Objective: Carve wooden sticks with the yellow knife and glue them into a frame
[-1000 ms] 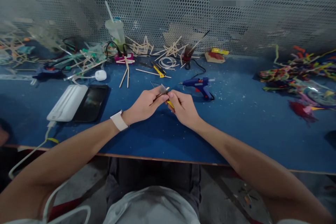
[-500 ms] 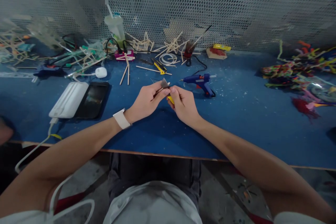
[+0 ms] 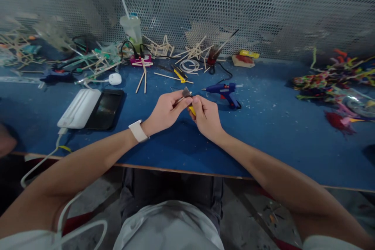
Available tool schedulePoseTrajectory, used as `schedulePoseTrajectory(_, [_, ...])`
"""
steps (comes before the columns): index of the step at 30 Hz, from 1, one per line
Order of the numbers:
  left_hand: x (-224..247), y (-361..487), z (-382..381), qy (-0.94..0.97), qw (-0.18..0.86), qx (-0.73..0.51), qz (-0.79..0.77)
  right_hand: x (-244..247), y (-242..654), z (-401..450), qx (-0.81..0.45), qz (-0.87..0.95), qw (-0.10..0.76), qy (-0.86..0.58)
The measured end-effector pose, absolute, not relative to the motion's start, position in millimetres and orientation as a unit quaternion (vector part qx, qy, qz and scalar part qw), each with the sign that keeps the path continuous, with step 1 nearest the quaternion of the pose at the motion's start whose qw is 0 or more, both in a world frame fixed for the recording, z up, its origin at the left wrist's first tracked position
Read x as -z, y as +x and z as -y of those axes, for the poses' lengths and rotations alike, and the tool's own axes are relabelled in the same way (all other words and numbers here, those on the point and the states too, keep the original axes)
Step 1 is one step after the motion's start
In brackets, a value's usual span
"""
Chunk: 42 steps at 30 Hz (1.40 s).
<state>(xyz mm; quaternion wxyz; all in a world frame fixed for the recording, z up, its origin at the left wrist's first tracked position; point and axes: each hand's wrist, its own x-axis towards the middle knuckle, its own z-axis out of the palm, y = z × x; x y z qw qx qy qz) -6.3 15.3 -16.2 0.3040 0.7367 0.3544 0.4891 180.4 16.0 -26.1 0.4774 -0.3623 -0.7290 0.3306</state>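
Above the blue table, my two hands meet fingertip to fingertip. My right hand (image 3: 207, 119) is closed around a yellow utility knife (image 3: 191, 110); its grey blade (image 3: 186, 92) points up by the left fingertips. Between thumb and fingers, my left hand (image 3: 165, 112) pinches a thin wooden stick (image 3: 179, 100), mostly hidden by the fingers. The blade lies against or very close to the stick; exact contact is hard to make out. Just right of the hands lies a blue glue gun (image 3: 224, 91). A second yellow-and-black utility knife (image 3: 179, 74) rests behind them.
On the left are a white power bank (image 3: 78, 109), a black phone (image 3: 105, 110) and a white plug (image 3: 115, 79). Stick structures (image 3: 159, 47), a lidded cup (image 3: 131, 29) and a pink power socket (image 3: 141, 60) line the mesh wall. Colourful strands (image 3: 336, 72) pile up at right.
The view has shifted slightly, so things on the table sit a little further right. Both hands keep nearly the same grip and pose, with the blade still up by the left fingertips.
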Motion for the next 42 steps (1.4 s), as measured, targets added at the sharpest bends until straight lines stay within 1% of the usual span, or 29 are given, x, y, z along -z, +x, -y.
schedulePoseTrajectory(8, [17,0,-14,0.708,0.322,-0.520,-0.353,30,178,-16,-0.313,0.725,0.487,-0.373])
schedulePoseTrajectory(14, [19,1,-15,0.693,0.331,-0.529,-0.361,31,174,-14,-0.356,0.695,0.501,-0.373])
schedulePoseTrajectory(22, [18,-8,-15,0.739,0.346,-0.481,-0.321,24,186,-20,-0.361,0.751,0.448,-0.325])
schedulePoseTrajectory(28, [16,-10,-14,0.756,0.349,-0.455,-0.315,14,193,-24,-0.298,0.787,0.425,-0.334])
schedulePoseTrajectory(36, [16,-16,-20,0.809,0.307,-0.383,-0.323,15,193,-26,-0.341,0.780,0.405,-0.334])
schedulePoseTrajectory(42, [14,-22,-23,0.827,0.295,-0.359,-0.317,14,194,-28,-0.368,0.772,0.395,-0.335])
